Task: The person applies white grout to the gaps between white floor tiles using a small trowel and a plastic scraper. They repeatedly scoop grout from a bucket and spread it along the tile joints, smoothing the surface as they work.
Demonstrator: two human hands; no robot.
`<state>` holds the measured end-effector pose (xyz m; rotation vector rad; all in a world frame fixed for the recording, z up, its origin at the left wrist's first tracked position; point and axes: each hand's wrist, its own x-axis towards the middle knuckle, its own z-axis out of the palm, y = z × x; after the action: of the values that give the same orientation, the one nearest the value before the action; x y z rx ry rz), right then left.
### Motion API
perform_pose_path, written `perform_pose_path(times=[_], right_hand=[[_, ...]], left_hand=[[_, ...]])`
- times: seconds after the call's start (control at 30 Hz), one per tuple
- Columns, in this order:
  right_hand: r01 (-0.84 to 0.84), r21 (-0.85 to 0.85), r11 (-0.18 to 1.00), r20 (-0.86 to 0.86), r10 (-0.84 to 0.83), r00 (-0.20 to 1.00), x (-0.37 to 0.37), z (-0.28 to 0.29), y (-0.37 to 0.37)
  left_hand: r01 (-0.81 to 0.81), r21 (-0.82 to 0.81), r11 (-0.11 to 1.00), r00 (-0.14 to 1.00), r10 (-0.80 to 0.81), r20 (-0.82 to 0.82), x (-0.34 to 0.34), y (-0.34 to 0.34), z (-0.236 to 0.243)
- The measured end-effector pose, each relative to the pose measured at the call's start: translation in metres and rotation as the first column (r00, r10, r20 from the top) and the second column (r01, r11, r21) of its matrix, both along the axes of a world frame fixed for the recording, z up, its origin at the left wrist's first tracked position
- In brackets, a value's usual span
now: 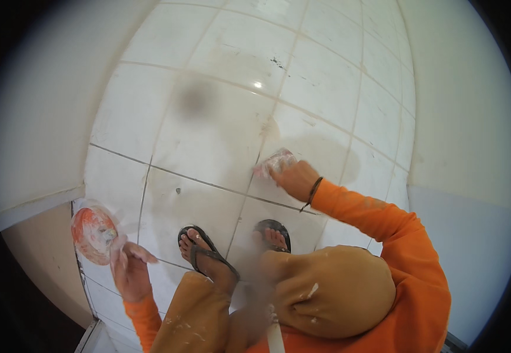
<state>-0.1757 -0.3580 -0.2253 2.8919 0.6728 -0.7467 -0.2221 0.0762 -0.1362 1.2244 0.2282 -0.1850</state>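
Observation:
My right hand (295, 179) is closed on a flat, pinkish-red piece (277, 160) smeared with white, pressed against the white tiled floor (214, 135). Whether that piece is cloth or something stiffer is unclear. At the lower left, my left hand (129, 270) grips the near right edge of a round orange bowl (93, 232); its other fingers stretch out to the side. White paste coats much of the bowl's inside. A small greenish-grey bit shows at its edge beside my fingers.
Pale walls (49, 112) bound the floor on both sides, with a doorway edge (37, 206) at the left. My sandalled feet (205, 253) stand near the middle. A small dark speck (178, 190) lies on a tile. Some joints are dark, others pale.

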Motion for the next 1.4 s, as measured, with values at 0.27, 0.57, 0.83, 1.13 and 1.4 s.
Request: perform_pose_path(times=[0.27, 0.57, 0.83, 1.13, 1.4], right_hand=[[0.243, -0.027, 0.97, 0.128, -0.238, 0.963, 0.106, 0.004, -0.019], [0.049, 0.157, 0.986, -0.131, -0.029, 0.991, -0.006, -0.014, 0.073], [0.101, 0.083, 0.991, 0.091, -0.109, 0.99, 0.044, 0.016, 0.018], [-0.319, 0.096, 0.943, 0.312, 0.276, 0.909, -0.008, -0.056, -0.082], [0.19, -0.01, 0.982, 0.105, -0.188, 0.977, 0.089, -0.013, -0.051]], left_hand=[[0.619, -0.109, 0.777, 0.677, -0.459, 0.575, 0.012, -0.101, 0.163], [0.645, -0.161, 0.747, 0.681, -0.467, 0.564, 0.005, -0.123, 0.163], [0.677, -0.129, 0.724, 0.646, -0.5, 0.577, 0.005, -0.125, 0.165], [0.749, -0.079, 0.657, 0.549, -0.55, 0.629, 0.002, -0.11, 0.171], [0.61, -0.073, 0.789, 0.633, -0.43, 0.644, -0.027, -0.111, 0.164]])
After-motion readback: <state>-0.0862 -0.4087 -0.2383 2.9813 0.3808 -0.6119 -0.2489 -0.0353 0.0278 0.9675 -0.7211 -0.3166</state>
